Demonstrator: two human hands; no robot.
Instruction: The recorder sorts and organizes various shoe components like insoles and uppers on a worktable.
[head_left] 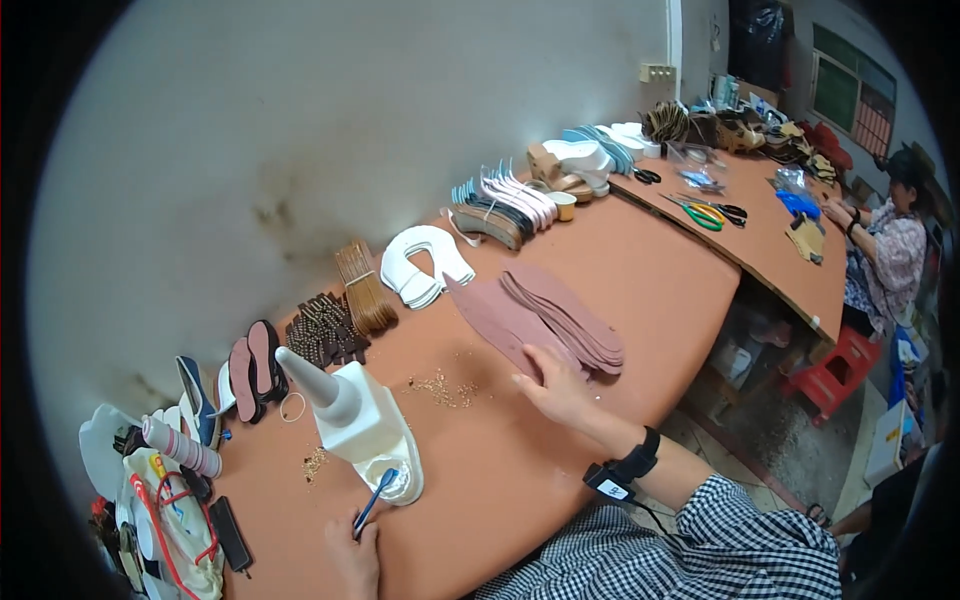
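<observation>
The left hand is at the near left of the brown table. Its fingers are closed around a thin blue brush. The tip of the brush is in the white paste, which sits in the round near end of a white pot. A tall grey cone stands on the pot and leans to the left.

The right hand is farther right. Its fingers are at the near end of a flat pink sole. I cannot tell if they pinch it or just rest on it. A pile of pink soles lies just to the right of that sole. A black strap goes around the right wrist.

Little gold bits are spread between the pot and the right hand. Past them, near the wall, are brown strips tied in a bundle and white curved pieces in a stack. At the far right, another person sits by a second table.
</observation>
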